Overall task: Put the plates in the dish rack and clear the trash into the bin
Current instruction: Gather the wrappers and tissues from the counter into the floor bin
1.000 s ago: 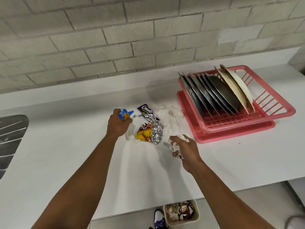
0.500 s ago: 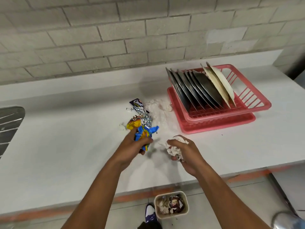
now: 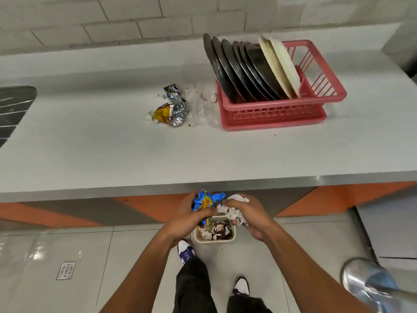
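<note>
My left hand (image 3: 187, 219) grips a crumpled blue and orange wrapper (image 3: 206, 201). Crumpled white tissue (image 3: 234, 210) fills my right hand (image 3: 250, 219). Both hands hover side by side just above a small beige bin (image 3: 233, 237) on the floor, which holds several pieces of trash. On the white counter (image 3: 112, 150) lie a yellow and silver wrapper (image 3: 172, 112), a dark foil wrapper (image 3: 172, 92), clear plastic (image 3: 198, 102) and small tissue bits. The pink dish rack (image 3: 316, 98) holds several dark plates (image 3: 239, 71) and two cream plates (image 3: 281, 64), all upright.
A metal sink drainboard (image 3: 13, 109) is at the counter's left end. My two feet in shoes stand on the tiled floor by the bin. A floor drain (image 3: 66, 270) lies at the lower left. A shiny metal object (image 3: 370, 283) is at the lower right.
Both hands came off the counter with their trash and dropped below its front edge to above the bin. The view tilted downward toward the floor.
</note>
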Tool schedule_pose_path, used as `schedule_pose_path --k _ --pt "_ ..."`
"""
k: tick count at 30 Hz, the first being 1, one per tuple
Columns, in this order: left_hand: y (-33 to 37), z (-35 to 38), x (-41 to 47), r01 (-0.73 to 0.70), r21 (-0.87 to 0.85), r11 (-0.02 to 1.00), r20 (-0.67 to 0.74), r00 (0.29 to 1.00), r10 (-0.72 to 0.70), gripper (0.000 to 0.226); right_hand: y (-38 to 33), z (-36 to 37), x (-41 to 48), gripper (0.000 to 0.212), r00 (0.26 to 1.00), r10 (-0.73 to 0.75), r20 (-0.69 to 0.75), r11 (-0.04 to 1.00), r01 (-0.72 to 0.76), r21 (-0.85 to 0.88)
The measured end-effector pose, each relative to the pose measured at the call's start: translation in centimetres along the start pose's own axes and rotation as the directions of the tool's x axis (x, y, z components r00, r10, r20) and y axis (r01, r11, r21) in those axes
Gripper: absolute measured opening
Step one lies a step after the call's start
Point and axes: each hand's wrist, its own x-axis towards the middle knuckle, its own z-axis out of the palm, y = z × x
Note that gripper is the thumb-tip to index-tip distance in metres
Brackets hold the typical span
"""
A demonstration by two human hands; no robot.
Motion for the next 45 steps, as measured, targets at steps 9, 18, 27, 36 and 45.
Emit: schedule_pose_path --k 9,18,27,36,45 --pt "-12.1 2.8 5.6 0.209 0.086 0.974 -0.119 0.973 -0.198 0.053 9.6 -4.8 7.7 0.017 0.985 0.067 -0.162 0.955 -0.11 -0.277" --pt "-28.3 2.5 18.7 0.203 0.175 0.963 -0.189 0.967 -0.169 0.048 22.9 -8.5 22.9 0.021 0.984 -0.009 -0.176 0.779 -0.103 -0.618" --pt "-44.8 3.8 31.8 0.187 0.579 0.793 -0.235 0.97 -0.057 0.067 38.4 -11.2 37.4 0.024 0.986 -0.147 -0.072 0.517 0.015 -0.856" --pt "-52.9 5.1 36.9 0.124 0.855 0.504 -0.082 0.991 -0.105 0.084 43.8 -12.9 42.4 0.062 0.988 -0.076 0.133 0.266 0.149 -0.952" --pt "-47.2 4.9 33.2 0.161 0.862 0.482 -0.099 0.984 -0.151 0.073 38.2 -12.9 37.6 0.057 0.987 -0.037 0.154 0.166 0.158 -0.973"
